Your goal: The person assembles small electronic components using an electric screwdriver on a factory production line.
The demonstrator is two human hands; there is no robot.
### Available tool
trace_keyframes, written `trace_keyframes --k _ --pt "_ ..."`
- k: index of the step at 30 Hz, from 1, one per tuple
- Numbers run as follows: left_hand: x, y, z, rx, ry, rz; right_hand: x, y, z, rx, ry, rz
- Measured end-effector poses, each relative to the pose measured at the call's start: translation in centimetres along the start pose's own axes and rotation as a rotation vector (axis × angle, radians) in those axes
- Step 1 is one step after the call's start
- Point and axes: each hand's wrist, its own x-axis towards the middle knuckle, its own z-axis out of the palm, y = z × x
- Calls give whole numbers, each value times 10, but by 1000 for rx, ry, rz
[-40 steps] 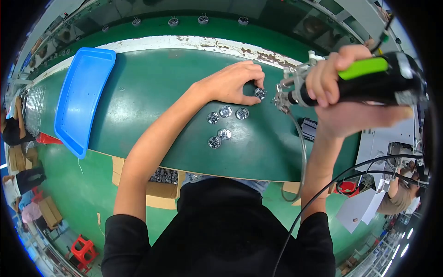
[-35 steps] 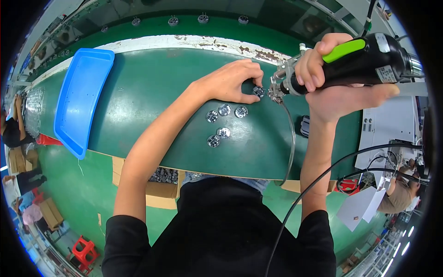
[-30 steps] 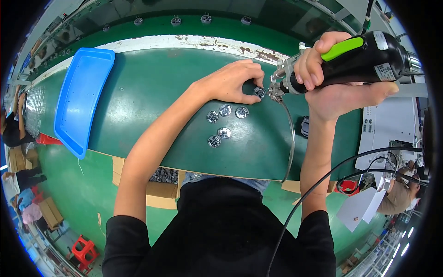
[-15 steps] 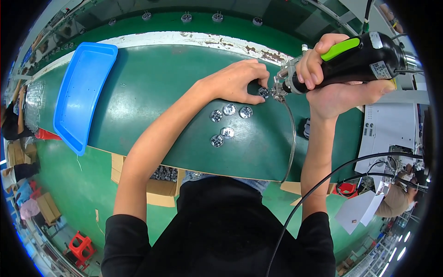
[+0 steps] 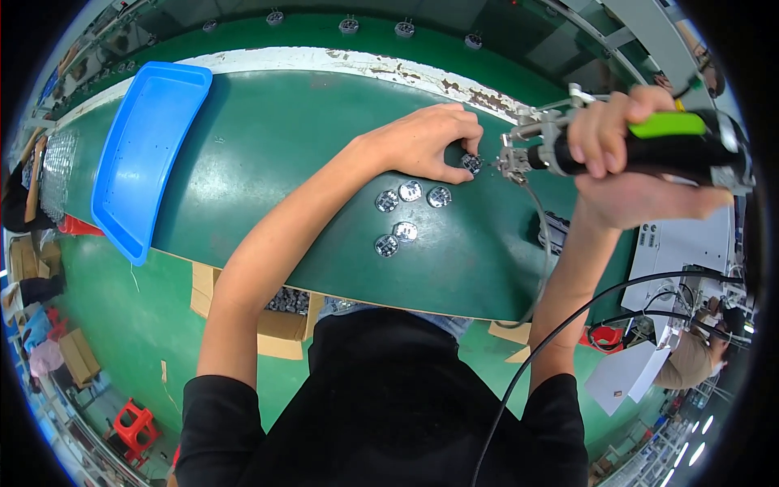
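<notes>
My left hand [image 5: 430, 144] pinches a small round electronic part [image 5: 471, 164] between thumb and fingers at the green worktop. My right hand [image 5: 621, 162] is wrapped round a black power screwdriver [image 5: 682, 154] with a green lever, held almost level. Its metal nose [image 5: 513, 158] points left toward the pinched part, with a small gap between them. A clear hose hangs from the nose. Nearer me lie several loose round parts, silvery and dark on top, among them one round part [image 5: 439, 196] and another round part [image 5: 386, 245].
A blue tray [image 5: 103, 183] stands at the worktop's left end. Below the front edge, an open cardboard box [image 5: 280, 334] holds many small parts. A black cable [image 5: 560, 333] crosses at right, near a grey machine [image 5: 677, 223]. Round parts line the green strip [image 5: 308, 36] beyond the white ledge.
My right hand has drawn the screwdriver to the right and slightly nearer me, away from the part. My left hand keeps its pinch in nearly the same place.
</notes>
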Motion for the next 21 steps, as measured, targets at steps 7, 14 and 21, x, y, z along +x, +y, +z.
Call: trace_keyframes --k 7,14,21 --pt "2 -2 2 -25 3 20 6 -21 -18 -18 -228 -24" --pt "1 3 -1 -155 77 29 2 -26 3 -59 -80 52" --pt "1 5 -5 -482 -2 -41 -2 -24 15 258 -68 10"
